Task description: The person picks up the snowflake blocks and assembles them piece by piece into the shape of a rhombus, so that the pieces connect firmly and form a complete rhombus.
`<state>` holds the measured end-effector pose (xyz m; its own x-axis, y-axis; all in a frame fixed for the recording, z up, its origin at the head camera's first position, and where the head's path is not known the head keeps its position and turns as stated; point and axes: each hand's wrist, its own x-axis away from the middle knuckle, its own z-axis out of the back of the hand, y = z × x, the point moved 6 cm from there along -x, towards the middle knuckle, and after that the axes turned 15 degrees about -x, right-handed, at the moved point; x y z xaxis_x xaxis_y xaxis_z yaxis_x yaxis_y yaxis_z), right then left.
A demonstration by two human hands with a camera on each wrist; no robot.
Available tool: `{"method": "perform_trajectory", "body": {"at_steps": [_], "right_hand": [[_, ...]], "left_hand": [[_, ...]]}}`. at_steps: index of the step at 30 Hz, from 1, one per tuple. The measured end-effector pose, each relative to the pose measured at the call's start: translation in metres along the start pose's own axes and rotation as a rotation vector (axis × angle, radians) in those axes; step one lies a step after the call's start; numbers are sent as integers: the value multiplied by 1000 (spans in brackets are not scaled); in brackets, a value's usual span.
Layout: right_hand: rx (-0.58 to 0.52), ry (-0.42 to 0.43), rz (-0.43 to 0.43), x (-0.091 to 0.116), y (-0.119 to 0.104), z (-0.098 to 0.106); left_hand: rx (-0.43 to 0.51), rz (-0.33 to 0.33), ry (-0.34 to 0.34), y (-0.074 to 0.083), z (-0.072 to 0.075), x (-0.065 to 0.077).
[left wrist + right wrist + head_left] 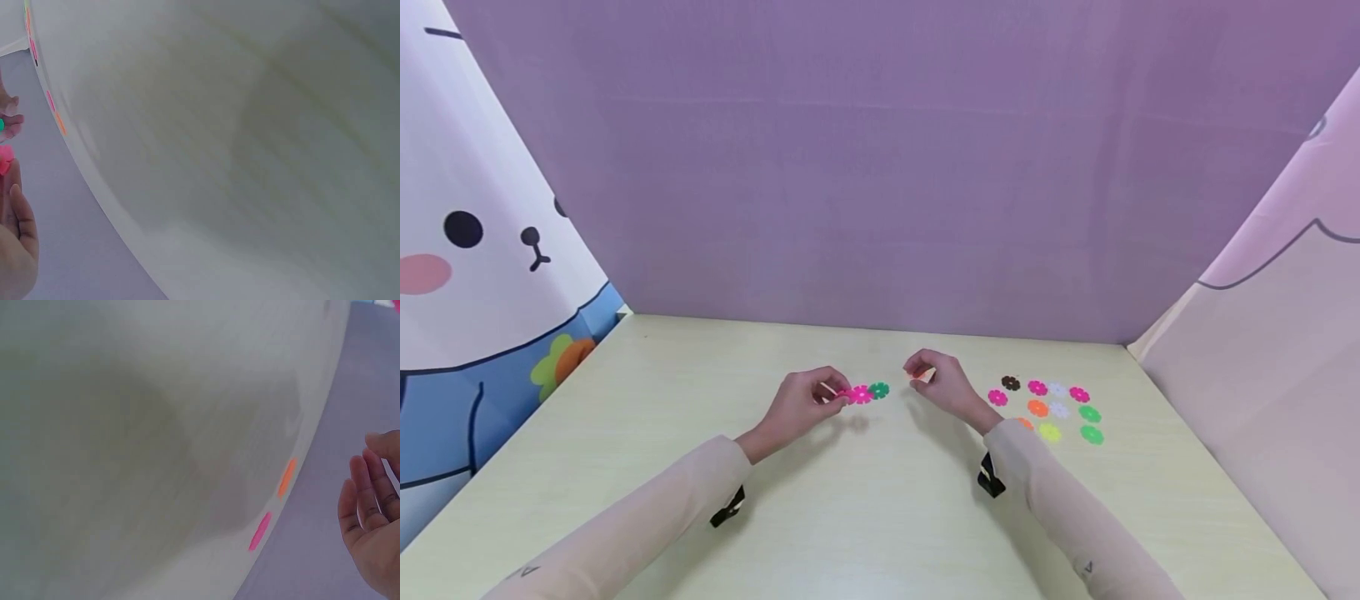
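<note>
My left hand (805,404) pinches one end of a short chain of flower-shaped plastic discs above the table. A pink disc (861,395) in it joins a green disc (878,391) at the free right end. The left wrist view shows the curled fingers of that hand beside the pink disc (6,159). Just right of the chain and apart from it, my right hand (951,387) pinches an orange disc (919,375), mostly covered by the fingers. In the right wrist view the right hand (378,519) is partly cut off and the orange disc is hidden.
Several loose flower discs lie on the pale table (880,517) at the right, among them a brown disc (1011,383), a yellow disc (1049,432) and a light green disc (1092,435). A purple cloth (880,208) hangs behind the table; printed curtains flank it.
</note>
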<state>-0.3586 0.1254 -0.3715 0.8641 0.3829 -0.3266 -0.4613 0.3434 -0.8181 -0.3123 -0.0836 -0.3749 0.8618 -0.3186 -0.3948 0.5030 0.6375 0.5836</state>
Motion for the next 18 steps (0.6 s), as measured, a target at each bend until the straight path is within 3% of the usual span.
{"method": "perform_trajectory", "body": {"at_steps": [18], "right_hand": [[185, -84, -174, -25, 36, 7]], "left_hand": [[5, -11, -10, 1, 0, 0]]}}
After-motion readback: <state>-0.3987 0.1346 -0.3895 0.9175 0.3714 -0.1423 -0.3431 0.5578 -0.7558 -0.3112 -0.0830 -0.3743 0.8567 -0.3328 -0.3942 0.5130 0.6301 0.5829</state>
